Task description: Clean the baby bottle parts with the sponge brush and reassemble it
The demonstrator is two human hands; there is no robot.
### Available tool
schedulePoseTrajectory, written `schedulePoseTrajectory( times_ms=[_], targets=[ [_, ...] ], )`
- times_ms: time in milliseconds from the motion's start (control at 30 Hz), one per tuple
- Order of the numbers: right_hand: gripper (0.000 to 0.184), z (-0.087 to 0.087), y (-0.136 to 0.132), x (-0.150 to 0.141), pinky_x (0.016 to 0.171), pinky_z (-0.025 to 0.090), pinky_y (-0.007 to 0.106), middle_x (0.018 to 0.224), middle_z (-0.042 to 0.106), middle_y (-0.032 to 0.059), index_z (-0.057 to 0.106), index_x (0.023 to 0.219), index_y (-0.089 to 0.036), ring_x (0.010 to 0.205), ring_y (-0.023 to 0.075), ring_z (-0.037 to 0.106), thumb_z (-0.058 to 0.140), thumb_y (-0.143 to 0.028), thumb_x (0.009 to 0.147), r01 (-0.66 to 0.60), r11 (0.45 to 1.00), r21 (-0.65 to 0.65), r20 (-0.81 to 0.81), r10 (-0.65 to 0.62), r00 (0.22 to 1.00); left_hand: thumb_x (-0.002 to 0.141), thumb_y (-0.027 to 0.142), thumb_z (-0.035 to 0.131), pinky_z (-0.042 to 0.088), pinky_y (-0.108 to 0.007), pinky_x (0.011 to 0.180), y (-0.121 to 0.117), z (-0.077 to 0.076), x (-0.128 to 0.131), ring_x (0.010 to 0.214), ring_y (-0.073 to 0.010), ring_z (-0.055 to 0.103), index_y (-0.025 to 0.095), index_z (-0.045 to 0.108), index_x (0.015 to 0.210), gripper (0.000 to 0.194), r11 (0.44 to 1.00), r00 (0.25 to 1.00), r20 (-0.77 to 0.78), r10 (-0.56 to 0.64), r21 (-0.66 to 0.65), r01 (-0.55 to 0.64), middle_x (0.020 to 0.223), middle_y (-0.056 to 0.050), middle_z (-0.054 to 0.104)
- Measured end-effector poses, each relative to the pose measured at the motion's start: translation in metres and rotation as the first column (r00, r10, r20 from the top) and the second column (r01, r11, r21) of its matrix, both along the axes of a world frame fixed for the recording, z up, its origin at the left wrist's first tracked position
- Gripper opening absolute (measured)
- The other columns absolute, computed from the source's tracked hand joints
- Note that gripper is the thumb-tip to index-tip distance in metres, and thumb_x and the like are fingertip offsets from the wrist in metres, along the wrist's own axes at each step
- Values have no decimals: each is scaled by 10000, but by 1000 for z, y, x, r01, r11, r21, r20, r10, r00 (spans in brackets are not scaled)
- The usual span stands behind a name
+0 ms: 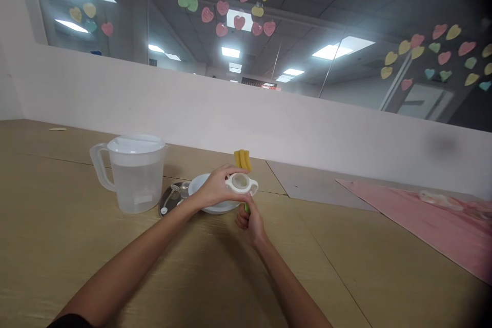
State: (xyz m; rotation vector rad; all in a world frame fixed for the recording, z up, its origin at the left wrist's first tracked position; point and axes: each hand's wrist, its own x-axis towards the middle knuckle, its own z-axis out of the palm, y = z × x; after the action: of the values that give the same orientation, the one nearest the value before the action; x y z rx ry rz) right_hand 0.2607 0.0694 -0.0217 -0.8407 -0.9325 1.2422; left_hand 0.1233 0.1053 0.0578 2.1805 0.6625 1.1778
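My left hand (215, 187) is closed around a small white strainer (241, 181), its round grey centre tilted toward me and a looped ear at its right. Just below, my right hand (251, 223) grips the green handle (247, 208) of what looks like a sponge brush. In line above it shows a yellow ribbed head (242, 160); the stretch between is hidden by the strainer and my left hand. Behind and under my hands sits a white bowl (219, 209), partly covered. What lies inside it cannot be made out.
Left of the bowl, a dark round tray (163, 210) carries a small clear cup (185, 189) and a white long-handled piece (169, 199). A lidded translucent pitcher (138, 179) stands further left. Pink cloth (430, 220) covers the right side. A white wall (192, 107) bounds the table.
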Motion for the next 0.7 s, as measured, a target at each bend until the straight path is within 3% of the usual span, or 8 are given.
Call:
schedulePoseTrajectory(
  times_ms=[200,367,700],
  targets=[
    [516,2,0,3,335,80,175,413,200,-139,327,617,-217,334,21,90,613,-644,666,9,1000,-4,-33,-9,999,595,414,782,396,-312,965,-3,-9,5,1128,-217,513,214,544,1192,673,993,994,50,-96,-62,99,1245,-56,554],
    [551,1,1,4,332,87,179,412,208,-133,294,579,-215,328,17,108,592,-667,683,12,1000,10,-5,-12,1000,752,452,643,411,-301,942,-7,-6,3,1090,-196,539,230,525,1219,530,987,992,36,-121,-103,124,1222,-44,575],
    [542,-1,5,6,327,85,170,411,234,-143,354,637,-212,324,15,113,635,-676,634,79,997,4,-3,-79,997,645,485,721,435,-326,903,-2,-11,5,1033,-232,573,203,513,1248,697,997,997,-51,-52,-56,49,1175,-71,614]
  ],
)
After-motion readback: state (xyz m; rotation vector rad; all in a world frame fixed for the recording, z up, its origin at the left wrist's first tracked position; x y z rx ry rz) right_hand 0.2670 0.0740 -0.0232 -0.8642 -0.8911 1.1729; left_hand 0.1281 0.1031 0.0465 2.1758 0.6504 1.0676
